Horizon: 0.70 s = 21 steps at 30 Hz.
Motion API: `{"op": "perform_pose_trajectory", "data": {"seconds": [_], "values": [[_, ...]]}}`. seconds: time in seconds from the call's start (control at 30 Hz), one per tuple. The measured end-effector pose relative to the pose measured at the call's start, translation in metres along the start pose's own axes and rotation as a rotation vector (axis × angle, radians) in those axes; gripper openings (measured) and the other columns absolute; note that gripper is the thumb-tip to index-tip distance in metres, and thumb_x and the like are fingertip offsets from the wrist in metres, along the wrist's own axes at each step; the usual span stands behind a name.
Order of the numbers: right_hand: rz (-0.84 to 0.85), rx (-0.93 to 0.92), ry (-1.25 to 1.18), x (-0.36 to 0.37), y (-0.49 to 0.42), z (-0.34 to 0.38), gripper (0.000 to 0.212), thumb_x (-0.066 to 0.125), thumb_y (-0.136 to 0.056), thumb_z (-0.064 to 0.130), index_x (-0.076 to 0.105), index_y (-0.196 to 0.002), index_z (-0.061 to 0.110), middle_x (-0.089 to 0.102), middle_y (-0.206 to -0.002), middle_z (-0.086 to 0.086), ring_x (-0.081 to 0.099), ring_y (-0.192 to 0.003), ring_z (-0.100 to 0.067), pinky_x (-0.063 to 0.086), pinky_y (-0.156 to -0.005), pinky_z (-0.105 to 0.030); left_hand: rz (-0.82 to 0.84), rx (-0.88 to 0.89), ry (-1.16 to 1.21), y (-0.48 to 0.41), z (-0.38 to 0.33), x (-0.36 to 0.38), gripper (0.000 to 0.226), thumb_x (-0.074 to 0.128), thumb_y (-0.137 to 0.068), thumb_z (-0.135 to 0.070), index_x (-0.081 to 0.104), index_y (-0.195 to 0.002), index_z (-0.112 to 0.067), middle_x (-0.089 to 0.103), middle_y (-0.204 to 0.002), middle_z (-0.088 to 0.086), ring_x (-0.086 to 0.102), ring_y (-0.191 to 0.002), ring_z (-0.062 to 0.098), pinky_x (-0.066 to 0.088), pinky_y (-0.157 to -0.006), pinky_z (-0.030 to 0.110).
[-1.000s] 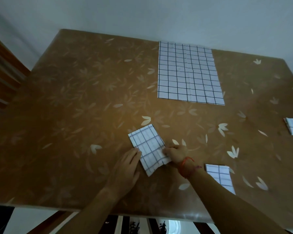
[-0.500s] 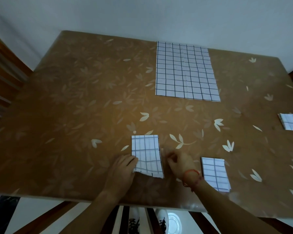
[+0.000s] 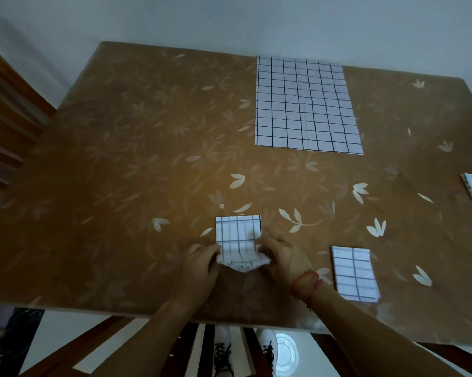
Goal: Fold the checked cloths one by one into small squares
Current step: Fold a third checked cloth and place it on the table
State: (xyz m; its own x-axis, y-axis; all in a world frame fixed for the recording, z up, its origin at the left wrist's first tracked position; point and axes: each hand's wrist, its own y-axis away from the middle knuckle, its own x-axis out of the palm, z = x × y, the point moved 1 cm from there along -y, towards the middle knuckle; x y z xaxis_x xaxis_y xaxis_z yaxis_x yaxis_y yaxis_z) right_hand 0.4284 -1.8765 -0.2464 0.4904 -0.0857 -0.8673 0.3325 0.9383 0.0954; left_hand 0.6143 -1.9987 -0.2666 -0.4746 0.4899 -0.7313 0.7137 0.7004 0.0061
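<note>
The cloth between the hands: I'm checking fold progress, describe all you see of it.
The cloth is white with a dark grid, seemingly thin fabric, folded small. Its far part lies flat on the table; its near edge is lifted and curling, pinched by the left hand and right hand at its corners.

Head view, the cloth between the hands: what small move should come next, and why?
Probably carry the raised near edge forward onto the far edge. The left hand and right hand each pinch a near corner of the half-folded cloth; that edge curls up off the table while the far half lies flat, so one more fold would likely make a small square.
</note>
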Motion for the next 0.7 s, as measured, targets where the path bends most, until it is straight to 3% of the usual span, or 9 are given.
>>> {"op": "perform_pose_trajectory", "data": {"seconds": [0.1, 0.27, 0.43, 0.57, 0.63, 0.7], "values": [[-0.021, 0.124, -0.104, 0.000, -0.006, 0.000, 0.035, 0.069, -0.084, 0.028, 0.062, -0.116, 0.019, 0.064, -0.115, -0.002, 0.063, -0.099, -0.020, 0.049, -0.079, -0.023, -0.035, -0.089, 0.050, -0.008, -0.002, 0.004, 0.019, 0.059, -0.092, -0.026, 0.066, -0.108, -0.019, 0.058, -0.100, -0.012, 0.049, -0.098, 0.009, 0.037, -0.080, 0.022], [0.008, 0.315, -0.248, 0.002, -0.019, 0.001, 0.041, 0.068, -0.085, 0.028, 0.055, -0.123, 0.023, 0.065, -0.111, 0.004, 0.058, -0.093, -0.008, 0.045, -0.082, -0.017, -0.044, -0.196, 0.064, -0.018, 0.000, 0.007, 0.022, 0.062, -0.091, -0.025, 0.063, -0.113, -0.020, 0.057, -0.094, -0.012, 0.051, -0.094, 0.011, 0.041, -0.081, 0.029], [0.027, 0.390, -0.276, 0.014, -0.028, -0.004, 0.063, 0.064, -0.084, 0.037, 0.033, -0.139, 0.037, 0.064, -0.120, 0.002, 0.063, -0.103, -0.019, 0.053, -0.091, -0.036, -0.026, -0.154, -0.131, -0.029, 0.011, 0.009, 0.025, 0.057, -0.092, -0.034, 0.058, -0.116, -0.027, 0.061, -0.089, -0.011, 0.048, -0.089, 0.011, 0.040, -0.089, 0.038], [0.007, 0.353, -0.175, 0.020, -0.031, -0.007, 0.072, 0.060, -0.087, 0.036, 0.019, -0.146, 0.035, 0.050, -0.136, -0.001, 0.061, -0.105, -0.021, 0.053, -0.090, -0.036, -0.004, -0.081, -0.331, -0.033, 0.021, 0.014, 0.042, 0.043, -0.090, -0.044, 0.058, -0.120, -0.019, 0.064, -0.106, 0.000, 0.054, -0.095, 0.019, 0.044, -0.084, 0.039], [-0.012, 0.323, -0.122, 0.022, -0.031, -0.008, 0.072, 0.059, -0.086, 0.037, 0.018, -0.146, 0.035, 0.041, -0.140, -0.002, 0.060, -0.103, -0.023, 0.054, -0.087, -0.038, -0.013, -0.051, -0.389, -0.034, 0.021, 0.013, 0.048, 0.039, -0.089, -0.044, 0.056, -0.123, -0.015, 0.062, -0.110, 0.005, 0.054, -0.096, 0.022, 0.046, -0.079, 0.039], [-0.015, 0.324, -0.137, 0.021, -0.032, -0.007, 0.070, 0.059, -0.085, 0.037, 0.021, -0.144, 0.036, 0.038, -0.139, -0.003, 0.060, -0.102, -0.024, 0.055, -0.083, -0.038, -0.031, -0.003, -0.405, -0.035, 0.018, 0.012, 0.049, 0.038, -0.090, -0.038, 0.054, -0.128, -0.011, 0.059, -0.121, 0.009, 0.055, -0.106, 0.026, 0.048, -0.085, 0.040]]}}
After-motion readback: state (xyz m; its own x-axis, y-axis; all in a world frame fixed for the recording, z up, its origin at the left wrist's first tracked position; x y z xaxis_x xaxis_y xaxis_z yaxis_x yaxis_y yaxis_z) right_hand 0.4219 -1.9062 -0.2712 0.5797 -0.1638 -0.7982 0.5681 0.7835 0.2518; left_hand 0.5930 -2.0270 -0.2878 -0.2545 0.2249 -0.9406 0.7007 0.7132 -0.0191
